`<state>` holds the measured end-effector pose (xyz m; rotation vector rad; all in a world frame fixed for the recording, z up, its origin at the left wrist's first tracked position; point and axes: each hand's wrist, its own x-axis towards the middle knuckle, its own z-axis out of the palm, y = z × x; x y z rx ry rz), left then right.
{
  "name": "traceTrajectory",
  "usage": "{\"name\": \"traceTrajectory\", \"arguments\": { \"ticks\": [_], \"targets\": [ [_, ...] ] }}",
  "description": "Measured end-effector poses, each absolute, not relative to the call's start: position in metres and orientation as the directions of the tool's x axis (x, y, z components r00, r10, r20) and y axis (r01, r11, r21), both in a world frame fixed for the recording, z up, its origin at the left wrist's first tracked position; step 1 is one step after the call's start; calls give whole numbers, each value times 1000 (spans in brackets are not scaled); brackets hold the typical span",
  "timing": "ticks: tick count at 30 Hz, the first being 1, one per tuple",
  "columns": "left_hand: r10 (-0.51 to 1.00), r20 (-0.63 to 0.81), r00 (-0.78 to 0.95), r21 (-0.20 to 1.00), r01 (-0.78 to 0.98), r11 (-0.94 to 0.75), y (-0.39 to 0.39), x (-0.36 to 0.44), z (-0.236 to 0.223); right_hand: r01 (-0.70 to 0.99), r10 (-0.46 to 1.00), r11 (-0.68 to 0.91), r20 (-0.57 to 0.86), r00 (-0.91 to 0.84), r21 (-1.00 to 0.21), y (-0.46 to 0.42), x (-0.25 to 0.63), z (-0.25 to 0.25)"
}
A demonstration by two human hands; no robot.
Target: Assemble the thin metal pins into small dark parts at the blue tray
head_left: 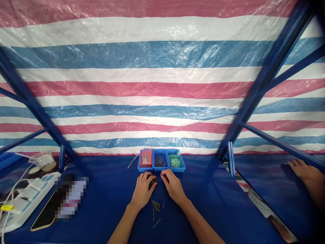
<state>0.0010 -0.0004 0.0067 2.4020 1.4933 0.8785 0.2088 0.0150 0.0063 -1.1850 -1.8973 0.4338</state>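
Note:
My left hand (144,188) is closed around a bunch of thin dark metal pieces (152,183) that look like small drill bits. Beside it, my right hand (173,185) has its thumb and fingers pinched together; whatever may be between them is too small to make out. Both hands are just in front of three joined blue bins. Red packets (146,158) fill the left bin, loose thin dark pieces (159,161) lie in the middle one, and green packets (175,160) are in the right one. Several thin brassy pieces (155,205) lie scattered on the blue tabletop (106,203) below my hands.
Left of the bins lies a slim pen-like tool (132,162). A white power strip (33,200) with plugs and cables, and a phone (47,210), are at the left. Blue frame posts (230,135) flank the table. At far right another person's hand (301,169) rests on a surface.

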Motion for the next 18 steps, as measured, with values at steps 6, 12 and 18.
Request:
{"name": "traceTrajectory", "arguments": {
  "ticks": [6,12,18],
  "targets": [
    [869,379,318,447,759,-473,-1,0,8,568,846,515,487,-217,-642,15,209,8],
    [867,383,317,433,768,-472,-1,1,7,613,832,539,481,-277,-579,15,210,6],
    [862,394,319,429,765,-480,-1,1,6,620,820,551,500,-278,-558,17,211,3]
  ]
}}
